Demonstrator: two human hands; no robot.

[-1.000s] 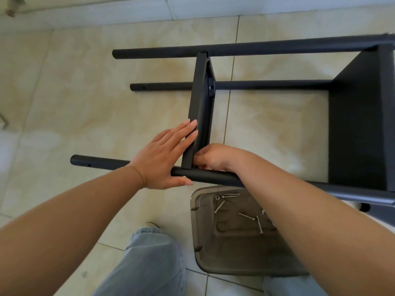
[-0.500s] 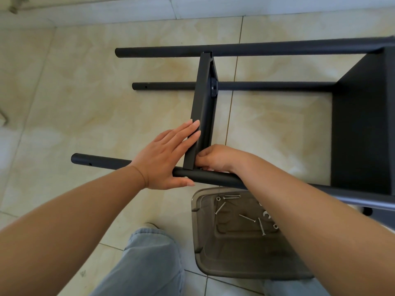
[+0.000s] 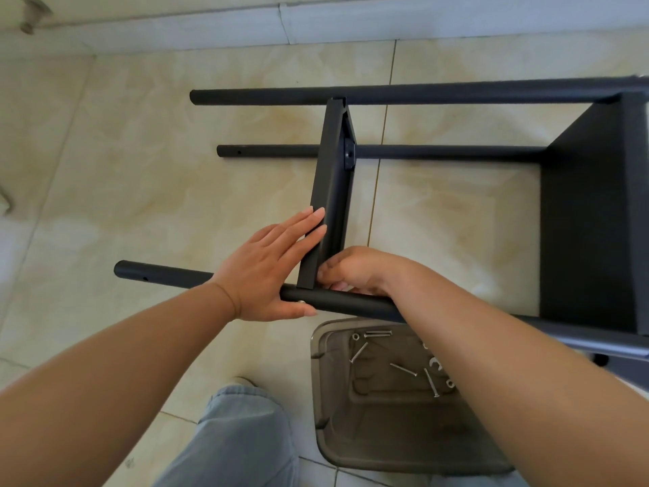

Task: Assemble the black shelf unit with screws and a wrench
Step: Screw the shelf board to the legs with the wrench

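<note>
The black shelf unit lies on its side on the tiled floor, its round poles running left to right. A loose black shelf panel (image 3: 332, 177) stands on edge between the far pole (image 3: 421, 93) and the near pole (image 3: 168, 275). My left hand (image 3: 270, 268) lies flat with straight fingers against the panel's left face, the thumb under the near pole by a screw head. My right hand (image 3: 354, 272) has its fingers curled at the panel's lower right corner on the pole; what they hold is hidden. A fixed shelf (image 3: 593, 219) sits at the right.
A smoky clear plastic bin (image 3: 326, 409) holding several loose silver screws (image 3: 404, 370) and washers stands on the floor just under the near pole. My jeans-clad leg (image 3: 238, 441) is at the bottom centre. A white wall base runs along the top.
Nothing has visibly changed: both hands stay at the panel's near corner, and only the camera view shifted slightly.
</note>
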